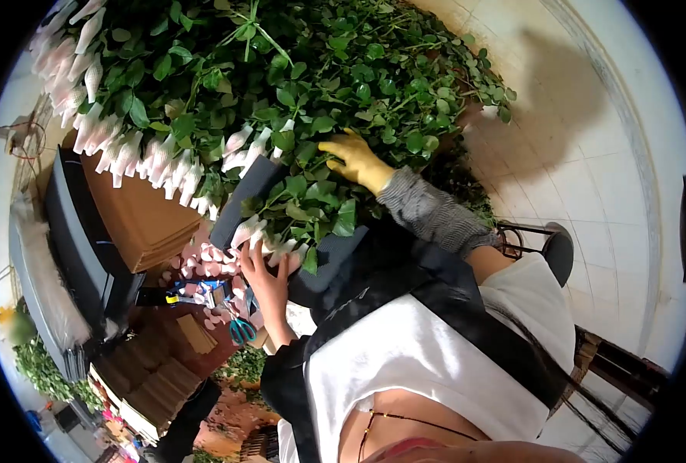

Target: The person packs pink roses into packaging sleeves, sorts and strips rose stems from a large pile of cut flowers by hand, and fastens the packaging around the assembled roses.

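My left hand [269, 285] is bare, its fingers apart against the lower ends of a few rose buds [249, 231] in pale netting. These roses lie with their leafy stems [304, 208] on a dark grey corrugated sheet [244, 202] in front of my body. My right hand [358, 162] wears a yellow glove under a grey knitted sleeve. Its fingers stretch out over the leaves at the stem side of the roses, with nothing visible in its grasp. Beyond both hands, a large heap of roses [281, 85] covers the work surface, many netted buds hanging at its left edge.
Teal-handled scissors [242, 330] lie left of my left hand, near loose pink petals [204, 261] and a blue-and-yellow tool [192, 297]. Brown cardboard sheets [138, 208] and dark grey sheets [88, 224] stand farther left. A stool [557, 251] stands on the tiled floor at right.
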`<state>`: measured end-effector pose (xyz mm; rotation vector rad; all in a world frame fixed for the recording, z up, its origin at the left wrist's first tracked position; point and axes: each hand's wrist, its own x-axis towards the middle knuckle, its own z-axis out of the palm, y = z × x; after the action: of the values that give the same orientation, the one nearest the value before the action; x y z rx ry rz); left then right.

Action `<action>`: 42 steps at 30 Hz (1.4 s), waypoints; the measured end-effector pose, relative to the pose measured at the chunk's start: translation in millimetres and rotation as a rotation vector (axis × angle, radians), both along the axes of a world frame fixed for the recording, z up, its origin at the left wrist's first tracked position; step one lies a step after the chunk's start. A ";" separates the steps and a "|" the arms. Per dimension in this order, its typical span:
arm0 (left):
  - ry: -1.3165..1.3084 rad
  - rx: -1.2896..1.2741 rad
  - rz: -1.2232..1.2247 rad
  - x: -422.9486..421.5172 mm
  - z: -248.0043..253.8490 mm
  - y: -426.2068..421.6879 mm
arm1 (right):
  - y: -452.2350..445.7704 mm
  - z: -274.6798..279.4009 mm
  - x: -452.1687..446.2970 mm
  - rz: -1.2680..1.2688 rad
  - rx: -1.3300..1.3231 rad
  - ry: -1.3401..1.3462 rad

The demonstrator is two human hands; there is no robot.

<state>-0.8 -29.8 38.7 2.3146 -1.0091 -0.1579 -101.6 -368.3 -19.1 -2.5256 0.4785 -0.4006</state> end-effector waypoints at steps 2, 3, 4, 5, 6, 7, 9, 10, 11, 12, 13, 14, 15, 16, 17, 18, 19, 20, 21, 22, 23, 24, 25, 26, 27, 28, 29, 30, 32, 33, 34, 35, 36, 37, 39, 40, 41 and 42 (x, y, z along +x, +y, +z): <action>0.041 -0.013 0.120 -8.4 1.3 15.3 | -2.0 33.2 -8.2 0.027 0.247 -0.143; 0.158 -0.050 0.195 -9.9 3.5 24.0 | -2.1 48.8 -10.9 -0.033 0.194 -0.081; 0.276 -0.093 0.270 -12.6 3.5 31.4 | -2.7 64.9 -11.1 -0.091 0.137 -0.019; 0.273 -0.142 0.342 -17.2 1.8 36.7 | -1.1 86.8 -9.2 -0.053 -0.052 0.123; 0.271 -0.213 0.417 -20.6 -0.6 37.8 | 13.7 112.6 -5.6 -0.041 -0.063 0.156; 0.158 -0.061 0.382 -21.6 -0.2 40.9 | 31.5 130.3 1.7 0.112 -0.004 -0.035; 0.027 0.182 0.376 -26.9 7.1 34.1 | 67.9 148.9 18.6 0.461 0.036 -0.039; 0.017 0.170 0.389 -30.5 7.3 27.1 | 84.7 153.7 27.2 0.652 0.009 0.153; 0.108 0.151 0.324 -33.3 6.5 20.9 | 103.0 146.1 36.0 0.740 -0.101 0.344; 0.198 0.135 0.258 -34.7 5.9 16.7 | 118.9 129.3 45.3 0.819 -0.214 0.536; 0.136 0.191 0.195 -34.7 5.8 14.4 | 130.0 111.3 55.3 0.835 -0.322 0.621; 0.227 0.181 0.201 -31.7 3.1 12.8 | 138.2 95.6 64.7 0.846 -0.432 0.706; 0.205 0.140 0.192 -28.9 -2.3 13.0 | 143.1 79.7 72.8 0.879 -0.471 0.763; 0.187 0.099 0.188 -28.1 -4.7 12.9 | 144.5 85.9 77.2 0.900 -0.489 0.757; 0.213 0.077 0.194 -27.4 -5.4 12.9 | 144.4 91.4 78.8 0.925 -0.478 0.788; 0.208 0.026 0.184 -27.4 -2.9 11.3 | 143.1 92.2 77.8 0.951 -0.462 0.827; 0.235 -0.019 0.195 -28.3 -0.7 10.0 | 135.9 89.4 74.3 0.975 -0.407 0.734; 0.260 -0.064 0.208 -29.2 -0.5 10.6 | 131.9 96.0 71.8 0.998 -0.399 0.691; 0.351 -0.129 0.238 -28.7 -12.2 15.8 | 132.7 92.0 71.3 0.975 -0.437 0.722; 0.497 -0.216 0.266 -27.0 -26.2 25.7 | 135.8 84.5 71.9 0.957 -0.475 0.750; 0.632 -0.376 0.333 -28.6 -15.3 32.4 | 146.2 83.8 74.9 0.935 -0.581 0.798; 0.760 -0.539 0.402 -27.9 -4.2 39.5 | 146.4 84.5 73.3 0.970 -0.618 0.832; 0.692 -0.692 0.628 -18.6 -5.6 55.2 | 145.8 96.4 71.5 0.934 -0.544 0.754; 0.606 -0.833 0.851 -8.6 -7.1 79.2 | 144.5 101.9 68.5 0.894 -0.461 0.678; 0.469 -0.755 0.790 -3.8 -3.1 106.5 | 139.0 99.7 69.1 0.958 -0.400 0.658; 0.338 -0.674 0.719 -1.5 8.5 125.0 | 130.0 96.3 71.5 1.015 -0.340 0.637; 0.232 -0.674 0.589 -6.0 48.2 100.0 | 119.6 94.5 70.8 1.011 -0.119 0.523; 0.291 -0.550 0.567 -6.0 40.3 97.1 | 120.7 116.1 70.9 0.933 -0.003 0.575; 0.793 -0.481 0.548 -5.8 6.8 84.3 | 127.0 124.7 76.0 0.853 -0.250 0.575; 0.779 -0.264 0.527 -3.7 -4.5 68.1 | 130.4 118.6 77.9 0.832 -0.318 0.631; 0.430 -0.144 0.367 -7.0 -10.7 49.4 | 132.6 104.5 80.2 0.821 -0.309 0.630; 0.427 -0.082 0.392 -9.0 -6.9 30.9 | 135.1 86.3 82.0 0.848 -0.377 0.655; 0.334 0.056 0.348 -9.7 4.8 16.6 | 138.8 83.1 84.5 0.880 -0.451 0.681; 0.320 0.061 0.326 -6.1 -0.3 10.4 | 140.1 80.5 84.5 0.877 -0.465 0.731; 0.311 0.072 0.295 -5.7 -6.4 10.2 | 138.1 79.1 78.8 0.854 -0.461 0.689; 0.414 -0.047 0.286 -5.0 -6.3 13.1 | 135.9 79.3 78.3 0.829 -0.465 0.639; 0.516 -0.168 0.277 -3.8 -6.5 16.3 | 135.8 79.6 79.3 0.822 -0.465 0.638; 0.515 -0.165 0.271 -3.1 -11.8 21.2 | 138.1 79.6 79.8 0.815 -0.489 0.664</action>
<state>-3.9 -8.7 26.9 2.0749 -0.4310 -0.5088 -21.8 -230.1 60.5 -2.9970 -0.5079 0.7215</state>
